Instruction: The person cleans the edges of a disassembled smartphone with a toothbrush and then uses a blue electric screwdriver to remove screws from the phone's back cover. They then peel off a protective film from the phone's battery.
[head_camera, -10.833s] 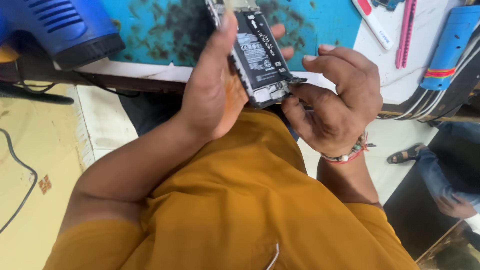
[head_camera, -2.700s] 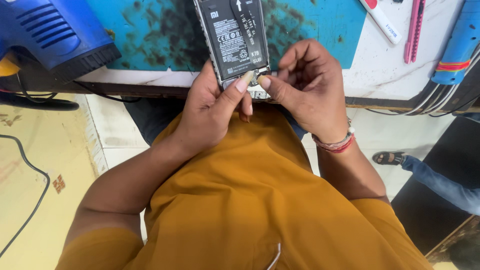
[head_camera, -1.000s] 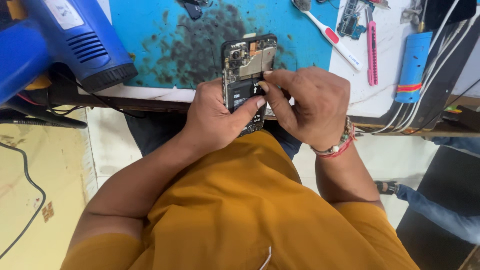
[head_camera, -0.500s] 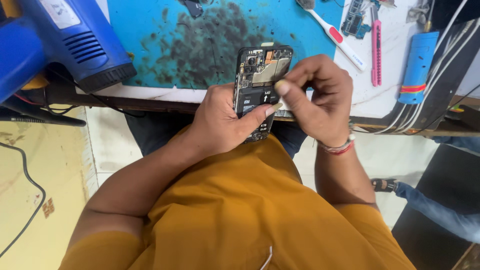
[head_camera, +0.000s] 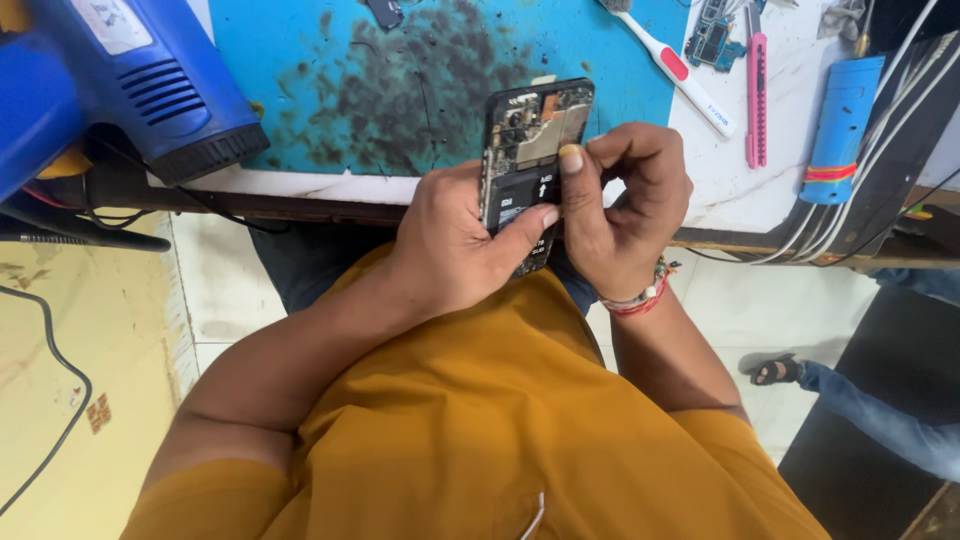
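Note:
An opened smartphone (head_camera: 528, 150) with its back cover off shows its black battery and circuit board. My left hand (head_camera: 455, 240) grips it from the left side, the thumb lying across the battery. My right hand (head_camera: 622, 205) is at the phone's right edge, its thumb pressing on the board near the top of the battery and its other fingers curled behind. I hold the phone upright above the near edge of the workbench, in front of my orange shirt.
A stained blue work mat (head_camera: 420, 80) covers the bench. A blue hot-air gun (head_camera: 110, 85) lies at left. A white-and-red brush (head_camera: 672, 65), a pink tool (head_camera: 756, 95), a blue cylinder (head_camera: 838, 115) and cables lie at right. Another person's sandalled foot (head_camera: 775, 370) is on the floor.
The phone has been turned from its labelled side to its open inside. My right thumb has moved up onto the board beside the battery, and the view has shifted slightly.

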